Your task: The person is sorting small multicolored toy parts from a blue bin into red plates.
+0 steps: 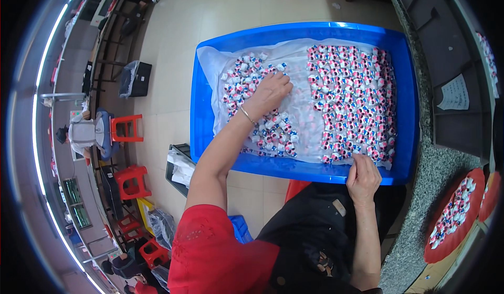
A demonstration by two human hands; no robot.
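Note:
A wide blue tray [407, 100] lined with a thin white sheet [303, 81] lies in front of me. Small white, pink and blue figures with dark eye-like spots fill its right half in close rows [352, 100]. More of these figures lie in a loose heap [239, 89] on the left. My left hand [269, 93], with a bracelet at the wrist, reaches over the heap, fingers curled down among the pieces; what they grip is hidden. At the near rim, my right hand [364, 178] has its fingers pinched together against a small figure [357, 153] at a row's near end.
A speckled stone counter [401, 247] runs along the right, with a red dish [469, 218] of similar figures on it. Grey bin [179, 168] with white sheets stands left of my arm. Red stools [127, 128] and a seated person [89, 131] are farther left.

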